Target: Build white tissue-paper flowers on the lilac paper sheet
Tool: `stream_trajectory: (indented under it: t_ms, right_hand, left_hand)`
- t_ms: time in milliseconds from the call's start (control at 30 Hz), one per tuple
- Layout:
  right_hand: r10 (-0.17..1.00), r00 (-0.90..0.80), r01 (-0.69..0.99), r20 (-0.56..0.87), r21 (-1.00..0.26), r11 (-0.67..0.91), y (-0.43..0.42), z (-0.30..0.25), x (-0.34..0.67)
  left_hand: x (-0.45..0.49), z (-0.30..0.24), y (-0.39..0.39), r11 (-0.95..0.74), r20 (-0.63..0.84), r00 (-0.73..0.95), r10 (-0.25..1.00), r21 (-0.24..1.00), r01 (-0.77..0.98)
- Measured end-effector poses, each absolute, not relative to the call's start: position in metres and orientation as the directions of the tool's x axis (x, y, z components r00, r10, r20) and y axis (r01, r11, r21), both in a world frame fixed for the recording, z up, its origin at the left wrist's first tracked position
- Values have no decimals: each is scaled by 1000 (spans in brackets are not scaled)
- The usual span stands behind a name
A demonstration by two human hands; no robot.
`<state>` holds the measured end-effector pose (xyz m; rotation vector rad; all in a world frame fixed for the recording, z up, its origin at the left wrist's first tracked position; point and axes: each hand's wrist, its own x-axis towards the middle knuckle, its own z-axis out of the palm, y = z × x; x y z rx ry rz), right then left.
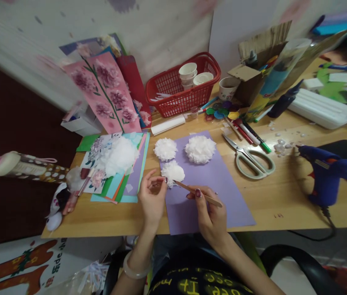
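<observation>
My right hand [212, 213] is closed round a thin wooden stick [199, 192] with a dark tip, which points left at a white ruffled paper flower [173, 171]. At that flower's lower left edge is my left hand [153, 196], its thumb and forefinger pinched together; what lies between them is too small to make out. A second white flower [165, 149] sits just behind, and a larger one [200, 149] rests to the right on the purple paper sheet [210, 200].
Scissors [248, 157], pens [250, 131] and a blue glue gun [327, 170] lie to the right. On the left, white tissue paper [119, 155] tops coloured sheets [141, 168]. Behind stand a red basket [179, 102] with paper cups and a pink flower picture [105, 98].
</observation>
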<state>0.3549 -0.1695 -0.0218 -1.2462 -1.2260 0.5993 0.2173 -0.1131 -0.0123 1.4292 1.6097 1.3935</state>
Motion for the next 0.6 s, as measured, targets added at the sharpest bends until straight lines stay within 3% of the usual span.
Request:
stream_trajectory:
  t_ms: [600]
  right_hand:
    - [884, 122, 386, 451, -842, 376, -164, -26, 351]
  left_hand:
    - [217, -22, -115, -49, 154, -276, 949, 934, 355]
